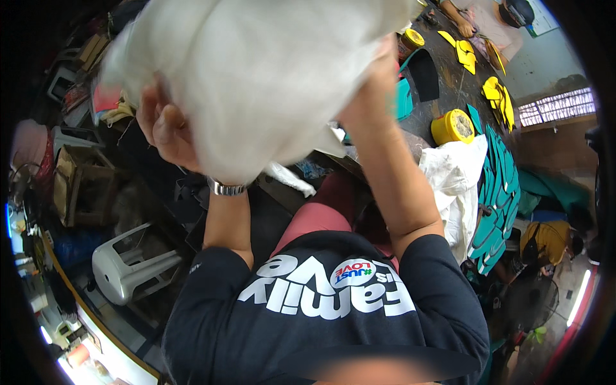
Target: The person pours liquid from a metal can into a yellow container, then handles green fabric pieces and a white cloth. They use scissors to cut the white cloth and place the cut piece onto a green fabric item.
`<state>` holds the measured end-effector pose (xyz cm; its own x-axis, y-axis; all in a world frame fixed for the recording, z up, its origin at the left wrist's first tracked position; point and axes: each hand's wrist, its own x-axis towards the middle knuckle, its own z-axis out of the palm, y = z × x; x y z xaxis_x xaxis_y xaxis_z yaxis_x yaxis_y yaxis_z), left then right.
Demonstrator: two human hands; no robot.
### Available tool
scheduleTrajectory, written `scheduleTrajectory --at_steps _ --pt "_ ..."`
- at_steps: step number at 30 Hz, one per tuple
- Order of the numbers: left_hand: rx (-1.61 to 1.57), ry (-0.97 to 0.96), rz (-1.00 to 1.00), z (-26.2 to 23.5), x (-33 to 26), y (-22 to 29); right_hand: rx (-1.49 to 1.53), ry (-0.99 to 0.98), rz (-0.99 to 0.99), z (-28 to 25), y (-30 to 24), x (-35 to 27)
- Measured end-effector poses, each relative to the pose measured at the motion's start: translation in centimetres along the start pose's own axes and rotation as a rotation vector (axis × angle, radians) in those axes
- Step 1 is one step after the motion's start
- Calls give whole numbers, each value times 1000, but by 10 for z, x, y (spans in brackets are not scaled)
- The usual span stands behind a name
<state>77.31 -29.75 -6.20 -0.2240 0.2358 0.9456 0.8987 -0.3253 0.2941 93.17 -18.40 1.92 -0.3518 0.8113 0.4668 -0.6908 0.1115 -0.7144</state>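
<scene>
A large white sack [256, 70], smeared by motion, is raised in front of me and fills the top middle of the view. My left hand [167, 125], with a metal watch [226, 187] at its wrist, presses its curled fingers against the sack's left side. At the sack's right edge, my right hand [372, 86] grips it, its fingers partly hidden. What the sack contains, if anything, does not show. Below my right forearm, another white sack or cloth [455, 186] hangs crumpled over the table's near edge.
On the dark table [452, 80] to the right stand yellow tubs [453, 126], with yellow cut pieces [498, 101] and a heap of teal pieces [494, 192]. A person [491, 22] sits at the far side. A white plastic stool [135, 263] and a box [83, 186] are at left.
</scene>
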Motion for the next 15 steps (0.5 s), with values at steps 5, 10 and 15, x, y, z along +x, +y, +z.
scheduleTrajectory --at_steps 5,10,15 --pt "-456 -534 -506 27 -20 27 83 149 26 -58 -62 33" --pt "-1279 -220 -1040 49 -26 2 -151 71 278 -88 -128 1" --pt "-1387 55 -1016 62 -5 26 -1134 -450 119 -53 -134 -57"
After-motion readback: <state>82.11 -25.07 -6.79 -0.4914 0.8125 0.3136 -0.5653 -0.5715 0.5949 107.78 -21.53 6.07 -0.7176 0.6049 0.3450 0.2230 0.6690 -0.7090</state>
